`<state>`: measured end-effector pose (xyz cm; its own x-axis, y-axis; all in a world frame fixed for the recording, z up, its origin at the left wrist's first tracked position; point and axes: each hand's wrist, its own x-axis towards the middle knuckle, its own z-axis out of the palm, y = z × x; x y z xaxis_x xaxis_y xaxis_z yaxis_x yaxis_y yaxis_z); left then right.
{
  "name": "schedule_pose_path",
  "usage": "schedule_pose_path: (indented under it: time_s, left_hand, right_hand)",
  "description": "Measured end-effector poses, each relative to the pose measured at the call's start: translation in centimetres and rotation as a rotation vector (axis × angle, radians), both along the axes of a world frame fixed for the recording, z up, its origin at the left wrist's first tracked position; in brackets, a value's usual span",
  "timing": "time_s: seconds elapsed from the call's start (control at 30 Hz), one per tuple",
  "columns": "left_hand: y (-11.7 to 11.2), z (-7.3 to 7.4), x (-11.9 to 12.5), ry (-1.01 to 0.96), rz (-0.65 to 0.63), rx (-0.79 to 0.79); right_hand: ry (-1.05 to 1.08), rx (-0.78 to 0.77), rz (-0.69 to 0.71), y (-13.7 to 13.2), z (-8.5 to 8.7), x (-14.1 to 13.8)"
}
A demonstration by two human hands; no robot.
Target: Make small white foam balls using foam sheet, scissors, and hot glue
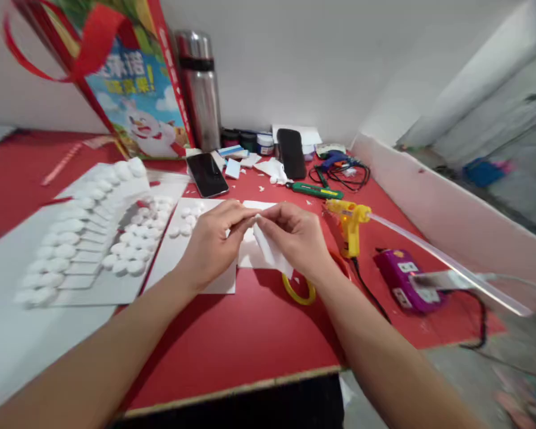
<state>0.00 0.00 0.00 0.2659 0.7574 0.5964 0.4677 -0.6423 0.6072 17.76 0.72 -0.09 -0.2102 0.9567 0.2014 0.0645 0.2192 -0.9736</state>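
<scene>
The left hand and right hand are covering the upper end of a white strip; the right forearm is partly hiding a red loop; the top edge is cropping a printed bag; a blue object is blurring beyond identification

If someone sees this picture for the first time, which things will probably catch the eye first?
Probably the left hand and right hand, meeting near the centre above the red table, pinching a white piece. Next, perhaps, the bright yellow glue gun to their right, and the colourful bag standing at the back left.
</scene>
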Motion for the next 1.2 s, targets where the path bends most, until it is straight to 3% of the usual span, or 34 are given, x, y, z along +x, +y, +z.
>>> schedule_pose_path:
  time_s: [0.1, 0.2, 0.3, 0.4, 0.5, 0.63, 0.9, 1.2]
  left_hand:
    - [-0.2, 0.0, -0.1, 0.078, 0.032, 0.07]
    - [-0.3, 0.1, -0.1, 0.004, 0.053, 0.048]
    - [-0.3, 0.3, -0.1, -0.115, 0.045, -0.019]
    - [-0.4, 0.4, -0.1, -0.137, 0.019, -0.07]
    - [-0.4, 0.4, -0.2, -0.138, 0.008, -0.085]
    - [-0.2, 0.4, -0.3, -0.134, 0.014, -0.087]
    - [0.1, 0.2, -0.2, -0.249, 0.071, -0.283]
    - [-0.1, 0.1, 0.1, -0.249, 0.123, -0.317]
  right_hand:
    - [0.052, -0.034, -0.029, -0.2, 0.9, -0.1]
    - [0.199, -0.296, -0.016, 0.2, 1.3, 0.2]
    - [0.368, -0.676, 0.186, 0.7, 1.5, 0.5]
    - [0.444, -0.839, 0.428, 0.8, 1.6, 0.3]
    - [0.451, -0.814, 0.507, 0.5, 1.5, 0.1]
    - [0.464, -0.782, 0.504, 0.3, 1.4, 0.4]
    - [0.393, -0.718, 0.268, 0.4, 1.7, 0.5]
    - [0.064, -0.392, 0.124, 0.0, 1.6, 0.1]
